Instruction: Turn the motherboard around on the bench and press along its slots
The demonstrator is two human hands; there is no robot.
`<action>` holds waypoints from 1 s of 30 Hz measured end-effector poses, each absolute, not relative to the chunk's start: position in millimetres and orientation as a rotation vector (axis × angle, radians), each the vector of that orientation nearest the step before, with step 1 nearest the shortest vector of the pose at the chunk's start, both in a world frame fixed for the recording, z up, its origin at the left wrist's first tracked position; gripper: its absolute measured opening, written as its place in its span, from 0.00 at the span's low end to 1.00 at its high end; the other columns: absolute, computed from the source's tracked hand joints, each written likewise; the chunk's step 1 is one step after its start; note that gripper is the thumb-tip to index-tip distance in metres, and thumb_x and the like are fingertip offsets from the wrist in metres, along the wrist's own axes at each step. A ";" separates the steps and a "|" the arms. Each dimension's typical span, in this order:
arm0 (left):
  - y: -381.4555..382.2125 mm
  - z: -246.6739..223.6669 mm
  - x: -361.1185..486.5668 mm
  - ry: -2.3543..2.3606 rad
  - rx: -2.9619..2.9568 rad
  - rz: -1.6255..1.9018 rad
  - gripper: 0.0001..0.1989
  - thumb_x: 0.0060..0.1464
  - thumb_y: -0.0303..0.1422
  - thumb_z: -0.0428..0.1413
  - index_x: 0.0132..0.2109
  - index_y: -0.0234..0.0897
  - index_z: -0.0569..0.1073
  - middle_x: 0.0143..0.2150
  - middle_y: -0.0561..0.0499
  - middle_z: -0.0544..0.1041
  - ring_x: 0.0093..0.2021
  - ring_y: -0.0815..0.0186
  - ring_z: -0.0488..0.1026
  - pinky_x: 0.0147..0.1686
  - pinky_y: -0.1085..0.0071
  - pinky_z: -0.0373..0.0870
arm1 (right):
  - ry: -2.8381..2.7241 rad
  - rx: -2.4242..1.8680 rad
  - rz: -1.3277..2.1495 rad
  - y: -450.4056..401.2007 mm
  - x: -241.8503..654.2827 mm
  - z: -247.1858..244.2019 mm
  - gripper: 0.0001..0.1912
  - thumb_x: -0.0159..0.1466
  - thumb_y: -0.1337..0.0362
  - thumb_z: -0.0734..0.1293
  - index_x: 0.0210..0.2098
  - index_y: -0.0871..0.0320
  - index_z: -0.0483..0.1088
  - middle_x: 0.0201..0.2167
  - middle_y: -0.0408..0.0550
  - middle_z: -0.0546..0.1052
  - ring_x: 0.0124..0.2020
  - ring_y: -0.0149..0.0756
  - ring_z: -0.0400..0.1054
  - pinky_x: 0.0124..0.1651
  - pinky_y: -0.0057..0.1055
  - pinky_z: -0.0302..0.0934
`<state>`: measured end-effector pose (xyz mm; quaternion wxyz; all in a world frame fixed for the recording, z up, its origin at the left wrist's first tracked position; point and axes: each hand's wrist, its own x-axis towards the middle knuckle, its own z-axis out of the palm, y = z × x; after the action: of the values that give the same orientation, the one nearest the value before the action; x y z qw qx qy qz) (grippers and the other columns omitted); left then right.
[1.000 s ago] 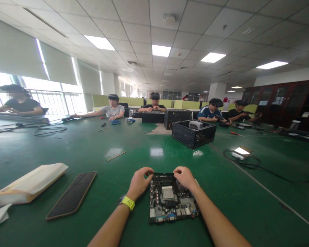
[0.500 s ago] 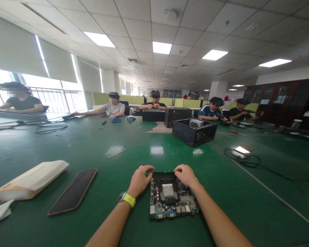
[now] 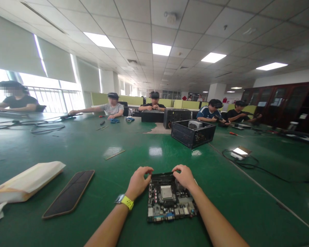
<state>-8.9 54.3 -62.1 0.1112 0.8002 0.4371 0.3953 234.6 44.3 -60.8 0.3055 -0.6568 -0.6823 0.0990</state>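
Observation:
A dark motherboard (image 3: 170, 202) lies flat on the green table (image 3: 98, 151), with a square silver processor (image 3: 166, 192) in its middle and ports along the near edge. My left hand (image 3: 140, 180), with a yellow-green watch strap on the wrist, is at the board's far left corner, its thumb and fingers closed around that end. At the far right corner is my right hand (image 3: 184, 175), fingers curled and closed on the far edge. A black strip (image 3: 161, 175) runs along the far edge between both hands.
Left of the board lie a phone (image 3: 69, 193) and a paper-wrapped pack (image 3: 28, 181). Beyond it stands an open black computer case (image 3: 193, 133). A thin stick (image 3: 115, 154) lies on the table. A charger with a cable (image 3: 239, 153) is at the right. Several people sit across the table.
The whole view has shifted slightly, moving the board and table items a little left. My hands keep nearly the same pose at the board's far corners.

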 end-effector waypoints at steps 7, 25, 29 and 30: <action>54.4 -61.9 -8.2 1.273 2.342 1.172 0.12 0.50 0.25 0.53 0.41 0.39 0.75 0.36 0.51 0.78 0.38 0.63 0.73 0.42 0.68 0.69 | -1.800 -1.750 0.226 43.2 233.3 -60.4 0.11 0.54 0.64 0.61 0.30 0.52 0.76 0.38 0.42 0.78 0.44 0.37 0.66 0.48 0.30 0.54; 53.5 -62.5 -8.4 1.313 2.355 1.136 0.12 0.49 0.26 0.54 0.41 0.41 0.75 0.34 0.52 0.78 0.38 0.62 0.74 0.42 0.66 0.69 | -1.785 -1.780 0.186 45.0 232.1 -62.5 0.09 0.55 0.66 0.62 0.29 0.53 0.75 0.36 0.44 0.78 0.43 0.37 0.66 0.48 0.29 0.54; 53.1 -61.2 -8.2 1.332 2.352 1.141 0.12 0.50 0.26 0.54 0.42 0.40 0.75 0.36 0.51 0.78 0.39 0.61 0.74 0.43 0.65 0.69 | -1.787 -1.780 0.182 43.8 231.2 -61.8 0.10 0.55 0.66 0.62 0.30 0.53 0.75 0.36 0.43 0.78 0.44 0.37 0.66 0.49 0.29 0.54; 53.0 -61.2 -8.2 1.327 2.356 1.134 0.11 0.49 0.26 0.54 0.41 0.40 0.75 0.35 0.51 0.78 0.38 0.61 0.74 0.42 0.66 0.69 | -1.792 -1.780 0.185 43.4 231.0 -61.6 0.10 0.55 0.66 0.62 0.30 0.53 0.75 0.36 0.43 0.78 0.44 0.37 0.67 0.49 0.29 0.55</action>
<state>-8.2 53.0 -61.2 0.1043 0.7991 0.4502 0.3846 231.0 43.4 -61.6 0.3000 -0.6706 -0.6749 0.0696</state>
